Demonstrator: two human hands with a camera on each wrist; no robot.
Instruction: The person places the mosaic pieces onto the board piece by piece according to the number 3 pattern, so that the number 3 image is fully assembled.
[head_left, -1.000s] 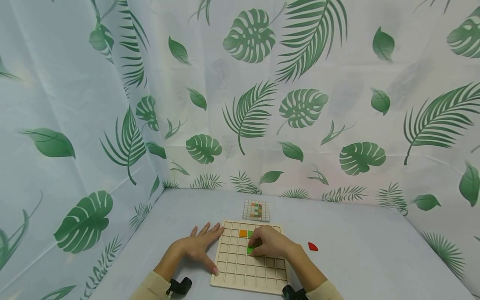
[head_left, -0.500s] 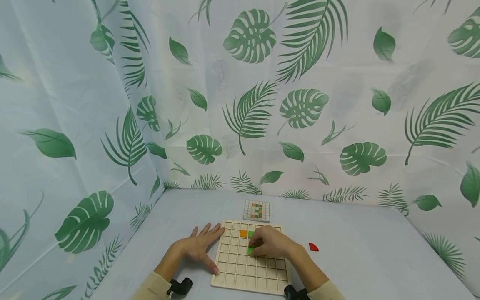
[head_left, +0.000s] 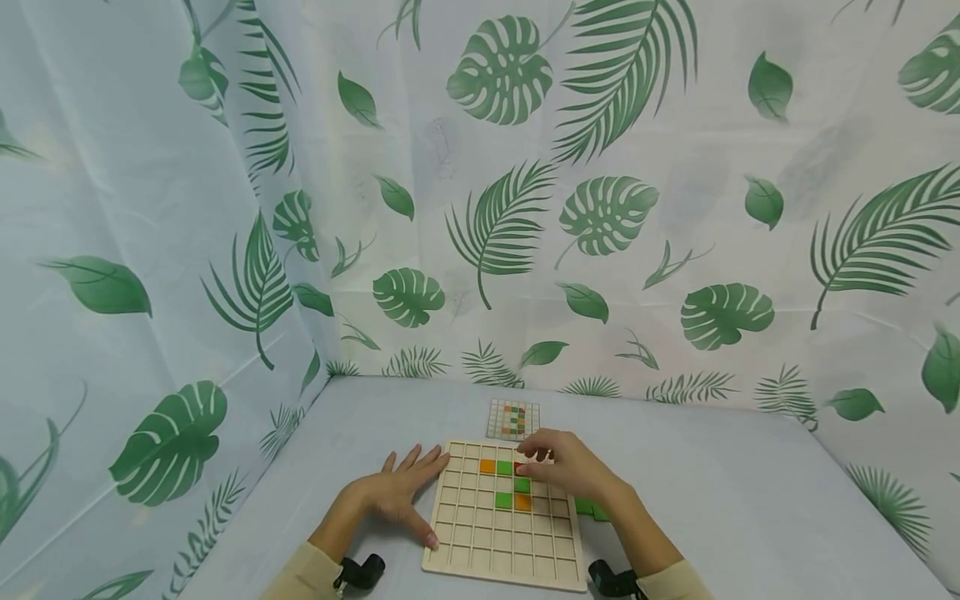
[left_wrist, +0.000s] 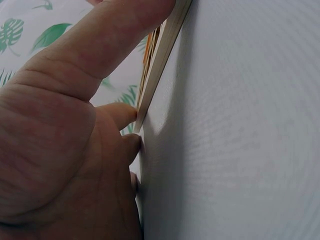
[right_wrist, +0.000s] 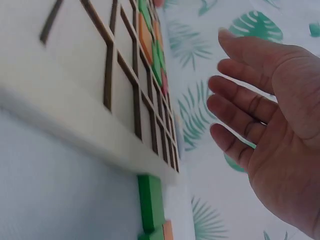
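My left hand (head_left: 395, 497) lies with spread fingers at the left side of the wooden grid board (head_left: 480, 558); its thumb touches the board's edge, as the left wrist view also shows. My right hand (head_left: 567, 463) hovers over the board's upper right, fingers loosely bent; in the right wrist view the hand (right_wrist: 280, 107) holds nothing. Below its fingertips a red piece (head_left: 519, 468) sits in the grid, partly covered. Beside it are a green square (head_left: 505, 467) and an orange square (head_left: 487, 467). Lower down lie another green square (head_left: 522, 484), an orange square (head_left: 522, 502) and a third green square (head_left: 504, 500).
Behind the board lies a small pattern card (head_left: 513, 419) with a coloured grid. Green blocks (head_left: 592, 508) rest on the table by the board's right edge, partly behind the right forearm; an orange block (right_wrist: 168, 230) shows there too. A leaf-print curtain (head_left: 645, 250) surrounds the table.
My right hand has lifted from the middle of the board and moved up and right, uncovering several coloured pieces. The red quarter-round on the table is out of sight now. The left hand stays put.
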